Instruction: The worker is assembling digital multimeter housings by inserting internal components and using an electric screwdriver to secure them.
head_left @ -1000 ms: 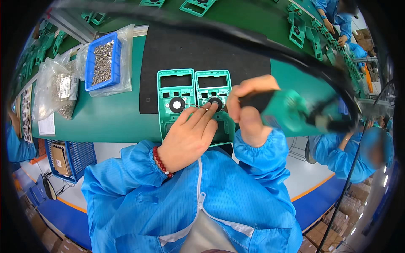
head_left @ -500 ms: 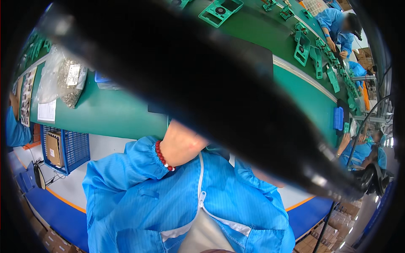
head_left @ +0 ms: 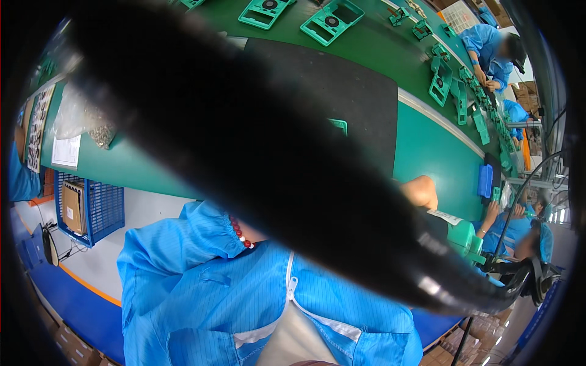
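Note:
A wide, blurred black bar crosses the view and hides much of both hands. Of my left hand [head_left: 254, 234], only the wrist area shows, beside a red bead bracelet [head_left: 236, 232]; its fingers are covered. My right hand [head_left: 420, 191] shows a bent, rounded knuckle above the bar at the right. It lies against a green-and-black tool [head_left: 466, 236] with a white label and appears closed round it, though the grip itself is mostly covered. A corner of a green plastic part [head_left: 339, 125] shows on the black mat [head_left: 366, 91] in front of me.
Green housings [head_left: 332, 22] lie on the dark green belt beyond the mat. A plastic bag of small metal pieces [head_left: 101, 135] sits at the left, near a blue crate [head_left: 107, 210]. A blue bin [head_left: 485, 180] stands at the right. Co-workers [head_left: 485, 52] sit along the line.
My right hand has moved up and forward from near my body to beside the tool, which now shows. My left hand has gone mostly behind the bar, which has shifted down.

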`<state>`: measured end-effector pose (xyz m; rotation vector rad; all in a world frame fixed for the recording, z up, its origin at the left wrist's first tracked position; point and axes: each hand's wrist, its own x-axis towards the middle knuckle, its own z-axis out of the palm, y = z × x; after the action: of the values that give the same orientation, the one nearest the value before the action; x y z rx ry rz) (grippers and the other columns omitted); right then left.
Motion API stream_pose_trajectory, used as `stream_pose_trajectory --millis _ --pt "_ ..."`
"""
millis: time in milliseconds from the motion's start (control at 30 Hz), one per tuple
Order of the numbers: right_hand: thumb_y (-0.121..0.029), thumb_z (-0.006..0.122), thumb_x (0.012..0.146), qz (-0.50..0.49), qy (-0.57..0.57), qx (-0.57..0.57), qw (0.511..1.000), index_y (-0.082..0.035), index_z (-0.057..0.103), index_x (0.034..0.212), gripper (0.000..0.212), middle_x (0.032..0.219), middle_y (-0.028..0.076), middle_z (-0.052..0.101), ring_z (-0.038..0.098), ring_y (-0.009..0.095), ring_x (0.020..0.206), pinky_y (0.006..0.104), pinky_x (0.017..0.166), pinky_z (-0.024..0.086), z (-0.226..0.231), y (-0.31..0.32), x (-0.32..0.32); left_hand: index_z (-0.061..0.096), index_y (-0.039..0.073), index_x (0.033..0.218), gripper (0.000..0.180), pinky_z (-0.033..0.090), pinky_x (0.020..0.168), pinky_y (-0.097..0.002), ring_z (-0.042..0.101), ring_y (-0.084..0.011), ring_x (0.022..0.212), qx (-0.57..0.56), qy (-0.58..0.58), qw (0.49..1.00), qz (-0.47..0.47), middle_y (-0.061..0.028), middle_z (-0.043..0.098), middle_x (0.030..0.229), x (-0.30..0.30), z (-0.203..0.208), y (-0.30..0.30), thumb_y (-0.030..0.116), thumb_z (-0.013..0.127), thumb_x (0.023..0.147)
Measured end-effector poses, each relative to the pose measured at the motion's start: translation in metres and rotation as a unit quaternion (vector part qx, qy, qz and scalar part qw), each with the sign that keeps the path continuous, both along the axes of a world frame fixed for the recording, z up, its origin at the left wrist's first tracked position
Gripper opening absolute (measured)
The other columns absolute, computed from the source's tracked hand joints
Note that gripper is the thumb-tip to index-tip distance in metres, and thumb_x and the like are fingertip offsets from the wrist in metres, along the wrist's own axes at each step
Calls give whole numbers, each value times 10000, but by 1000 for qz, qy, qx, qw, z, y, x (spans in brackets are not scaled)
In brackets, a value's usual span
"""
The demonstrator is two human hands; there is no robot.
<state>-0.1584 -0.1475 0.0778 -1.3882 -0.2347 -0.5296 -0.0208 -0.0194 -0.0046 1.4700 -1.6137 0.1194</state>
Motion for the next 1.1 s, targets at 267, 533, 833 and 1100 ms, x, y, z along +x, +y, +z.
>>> stream_pose_trajectory --millis 267,533,833,1100 --pt "-141 921 740 3 9 -11 1000 7 511 1214 643 836 117 610 592 164 710 329 612 468 4 -3 -1 672 73 932 300 407 855 -366 608 -211 967 35 29 997 -58 -10 651 951 4 -11 -4 134 822 680" --pt "-160 917 756 4 9 -23 1000 -2 514 1216 632 883 115 613 605 172 722 329 617 470 5 -5 2 661 83 913 286 405 862 -364 594 -217 949 77 63 993 -67 -9 637 924 10 6 -3 119 823 680" --pt "-170 921 752 12 4 -9 1000 6 515 1217 641 886 123 613 608 178 723 327 613 470 6 -4 -2 656 96 859 220 403 861 -356 594 -199 937 59 20 997 -48 0 625 903 4 8 -4 138 803 701" --pt "-246 937 740 24 -22 -16 999 21 526 1196 669 810 109 611 595 171 677 313 570 450 5 -8 3 648 84 849 171 405 854 -352 589 -193 937 69 -3 997 -25 -7 607 907 -2 10 -5 132 751 721"
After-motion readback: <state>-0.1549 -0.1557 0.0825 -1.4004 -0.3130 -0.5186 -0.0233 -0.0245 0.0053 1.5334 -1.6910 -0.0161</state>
